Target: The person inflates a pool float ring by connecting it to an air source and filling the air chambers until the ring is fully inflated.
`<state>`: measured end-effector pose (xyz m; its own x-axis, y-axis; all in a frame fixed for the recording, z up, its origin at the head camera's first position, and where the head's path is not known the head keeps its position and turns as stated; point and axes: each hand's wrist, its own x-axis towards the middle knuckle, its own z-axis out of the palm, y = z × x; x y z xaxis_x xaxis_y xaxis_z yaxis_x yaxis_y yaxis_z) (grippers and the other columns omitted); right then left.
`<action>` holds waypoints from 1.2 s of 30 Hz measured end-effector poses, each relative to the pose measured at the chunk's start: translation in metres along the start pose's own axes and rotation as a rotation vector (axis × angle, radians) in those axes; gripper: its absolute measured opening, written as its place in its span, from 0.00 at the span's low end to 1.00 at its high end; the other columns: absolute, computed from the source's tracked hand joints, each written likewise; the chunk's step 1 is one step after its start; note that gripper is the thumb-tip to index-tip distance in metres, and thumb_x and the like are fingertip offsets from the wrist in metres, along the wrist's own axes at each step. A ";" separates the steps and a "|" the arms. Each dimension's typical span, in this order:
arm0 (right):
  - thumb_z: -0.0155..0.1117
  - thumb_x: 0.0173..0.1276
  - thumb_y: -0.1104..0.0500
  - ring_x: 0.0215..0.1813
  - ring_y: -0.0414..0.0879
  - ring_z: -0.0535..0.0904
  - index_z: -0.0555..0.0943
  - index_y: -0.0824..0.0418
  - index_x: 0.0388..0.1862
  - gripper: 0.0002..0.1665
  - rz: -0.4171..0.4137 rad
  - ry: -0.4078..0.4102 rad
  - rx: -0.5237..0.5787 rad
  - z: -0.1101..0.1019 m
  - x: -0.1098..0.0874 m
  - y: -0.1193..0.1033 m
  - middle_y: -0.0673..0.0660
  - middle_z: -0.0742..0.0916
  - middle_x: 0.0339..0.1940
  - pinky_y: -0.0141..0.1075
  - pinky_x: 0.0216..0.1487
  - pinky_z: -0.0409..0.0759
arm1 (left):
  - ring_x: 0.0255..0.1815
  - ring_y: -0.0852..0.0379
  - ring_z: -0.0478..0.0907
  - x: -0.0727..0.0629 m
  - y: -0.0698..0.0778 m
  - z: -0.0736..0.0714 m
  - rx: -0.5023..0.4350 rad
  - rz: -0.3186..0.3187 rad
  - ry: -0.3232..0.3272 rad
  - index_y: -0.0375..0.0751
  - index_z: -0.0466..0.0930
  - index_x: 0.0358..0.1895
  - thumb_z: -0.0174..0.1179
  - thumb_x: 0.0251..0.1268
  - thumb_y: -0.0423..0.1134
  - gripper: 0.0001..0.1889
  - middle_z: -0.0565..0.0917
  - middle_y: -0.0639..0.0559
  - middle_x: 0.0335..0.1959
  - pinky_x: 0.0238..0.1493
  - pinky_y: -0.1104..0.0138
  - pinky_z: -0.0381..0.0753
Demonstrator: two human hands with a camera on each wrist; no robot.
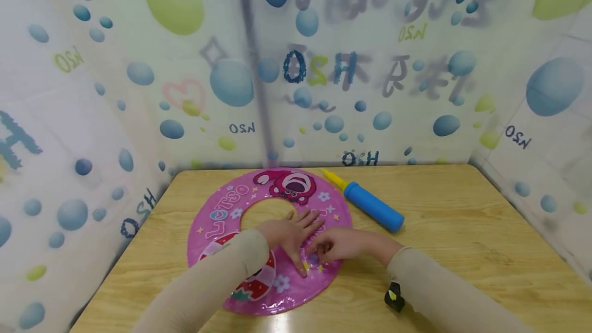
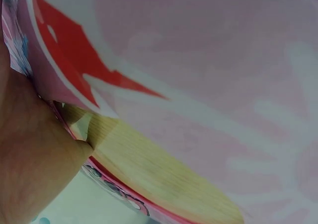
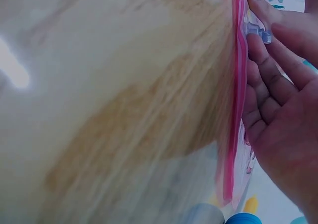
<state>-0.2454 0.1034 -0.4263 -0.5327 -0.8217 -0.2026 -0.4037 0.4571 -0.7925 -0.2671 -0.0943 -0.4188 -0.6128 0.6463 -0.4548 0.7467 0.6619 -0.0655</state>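
While the left hand (image 1: 292, 234) lies palm-down, fingers spread, on the right part of the pink swim ring (image 1: 296, 292), the right hand (image 1: 344, 245) has its fingers curled, thumb and index pinching the clear valve (image 3: 260, 33). Ring sits flat-ish on the wood bench (image 1: 444, 209), left of centre, bear print at the far side. Blue pump (image 1: 374, 207) with yellow nozzle lies just right of it. Bubble-print wall (image 1: 333, 107) behind
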 end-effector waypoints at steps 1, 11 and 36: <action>0.63 0.66 0.63 0.33 0.38 0.76 0.82 0.55 0.53 0.16 0.006 -0.007 0.001 0.000 0.001 0.000 0.45 0.83 0.33 0.31 0.35 0.77 | 0.78 0.49 0.31 0.000 0.000 0.000 -0.001 0.000 -0.003 0.51 0.35 0.79 0.66 0.38 0.76 0.68 0.36 0.52 0.80 0.73 0.47 0.41; 0.58 0.67 0.67 0.34 0.42 0.79 0.82 0.57 0.47 0.12 0.007 -0.069 0.097 -0.002 0.007 0.003 0.49 0.85 0.33 0.31 0.37 0.78 | 0.78 0.49 0.30 0.003 -0.003 0.003 -0.024 0.015 -0.001 0.50 0.35 0.79 0.66 0.38 0.76 0.69 0.35 0.51 0.80 0.73 0.45 0.40; 0.56 0.72 0.67 0.30 0.42 0.82 0.84 0.59 0.45 0.11 0.057 -0.077 0.171 -0.001 0.007 -0.001 0.52 0.87 0.30 0.34 0.33 0.82 | 0.78 0.48 0.28 0.002 -0.004 0.001 -0.055 0.027 -0.013 0.51 0.35 0.79 0.66 0.40 0.75 0.68 0.33 0.51 0.80 0.73 0.46 0.38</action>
<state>-0.2489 0.0977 -0.4267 -0.4899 -0.8229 -0.2878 -0.2388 0.4442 -0.8635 -0.2709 -0.0961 -0.4206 -0.5893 0.6593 -0.4669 0.7473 0.6645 -0.0049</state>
